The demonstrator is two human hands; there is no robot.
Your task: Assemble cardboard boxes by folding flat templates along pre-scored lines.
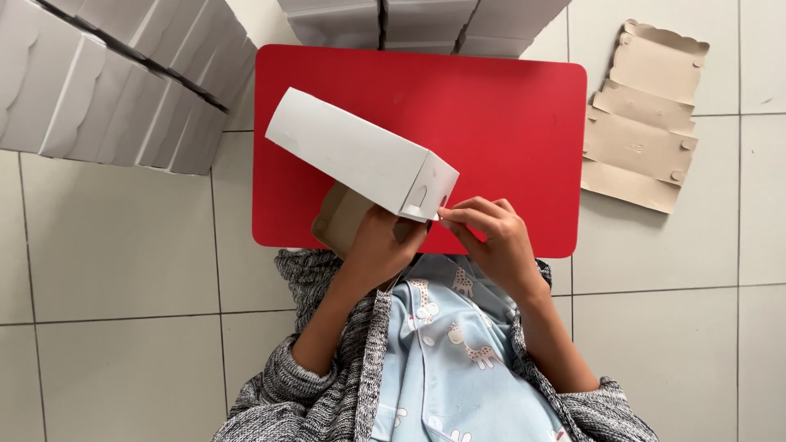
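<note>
Long white folded cardboard box (pixel 360 155) held over the red rectangular table (pixel 508 106), long axis slanting from upper left to lower right, left hand (pixel 381 245) gripping its near underside, right hand (pixel 491 237) fingers (pixel 458 216) pinching the end flap, flat brown cardboard blank (pixel 647 123) on the tiled floor (pixel 123 245)

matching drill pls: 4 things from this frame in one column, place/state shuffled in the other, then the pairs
1. white box
2. flat brown cardboard blank
3. folded white boxes
4. red table

a. stacked on the floor, upper left
b. held in both hands
c. under the held box
d. unfolded on the tiles, right of the table

Pairs: 1-b, 2-d, 3-a, 4-c. The left hand supports the box from below; the right hand pinches its end flap.
</note>
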